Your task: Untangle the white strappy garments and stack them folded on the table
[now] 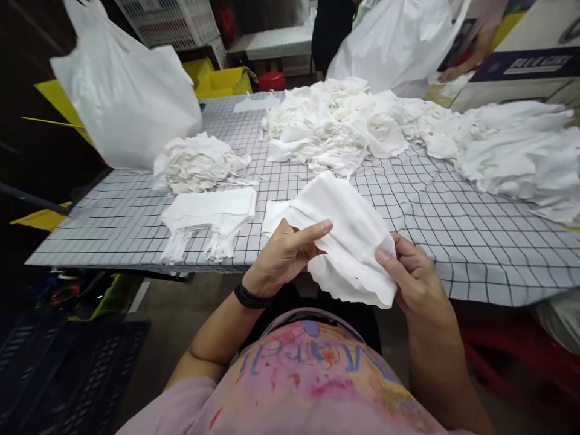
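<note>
We see a white fabric piece (348, 220) spread between both hands, just above the near edge of a grid-patterned tablecloth (435, 205). Left hand (290, 251): thumb laid over the fabric, fingers curled beneath, clamping its near-left side. Right hand (414, 275): thumb and fingers pinched together on its right edge. Left of the left fingers we note a neat stack of white cut pieces (215, 205), their strips toward us; behind that, a crumpled white bundle (197, 163) beside a white plastic bag (127, 109). Beyond the fingertips lies a large loose fabric heap (335, 124). A white flap (274, 214) beside the left fingers may be a separate piece; we cannot tell.
</note>
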`<state>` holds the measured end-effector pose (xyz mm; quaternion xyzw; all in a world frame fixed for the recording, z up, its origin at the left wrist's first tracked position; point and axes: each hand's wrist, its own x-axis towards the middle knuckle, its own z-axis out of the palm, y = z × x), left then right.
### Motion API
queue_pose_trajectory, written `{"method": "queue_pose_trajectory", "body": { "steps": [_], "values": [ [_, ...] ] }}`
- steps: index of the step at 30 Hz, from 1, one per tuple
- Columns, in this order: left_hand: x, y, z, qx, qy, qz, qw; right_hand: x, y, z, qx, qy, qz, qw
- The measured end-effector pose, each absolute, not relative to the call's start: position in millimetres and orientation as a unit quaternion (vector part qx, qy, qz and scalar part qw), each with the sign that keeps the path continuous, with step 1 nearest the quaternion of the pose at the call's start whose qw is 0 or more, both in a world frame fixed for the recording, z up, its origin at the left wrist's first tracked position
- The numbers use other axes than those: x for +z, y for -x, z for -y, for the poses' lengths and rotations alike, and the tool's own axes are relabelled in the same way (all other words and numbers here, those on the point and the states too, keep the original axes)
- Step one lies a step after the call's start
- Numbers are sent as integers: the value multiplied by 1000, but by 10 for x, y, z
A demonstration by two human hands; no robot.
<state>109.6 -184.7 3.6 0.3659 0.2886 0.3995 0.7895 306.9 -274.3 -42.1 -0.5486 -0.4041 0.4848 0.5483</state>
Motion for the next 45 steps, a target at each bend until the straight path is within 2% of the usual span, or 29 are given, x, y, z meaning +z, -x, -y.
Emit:
{"method": "queue_pose_trajectory", "body": {
  "steps": [11, 21, 34, 38, 41, 45],
  "values": [
    [-421, -1432, 2262, 366, -362, -316, 797, -542, -3203, 3279, 438, 609, 336, 570],
    [-611, -1468, 2289, 349, -332, -316, 818, -567, -3310, 3362, 524, 614, 305, 504],
    [-767, -1464, 2208, 332, -285, -339, 833, -666, -3245, 3259, 540, 618, 255, 511],
    [-666, -1377, 2237, 312, -311, -335, 833, -643, -3258, 3263, 538, 611, 311, 490],
    [-415, -1149, 2255, 276, -396, -314, 818, -703, -3255, 3254, 559, 573, 389, 456],
    [35, -734, 2136, 286, -574, -314, 700, -948, -3235, 3143, 559, 534, 463, 434]
  ]
}}
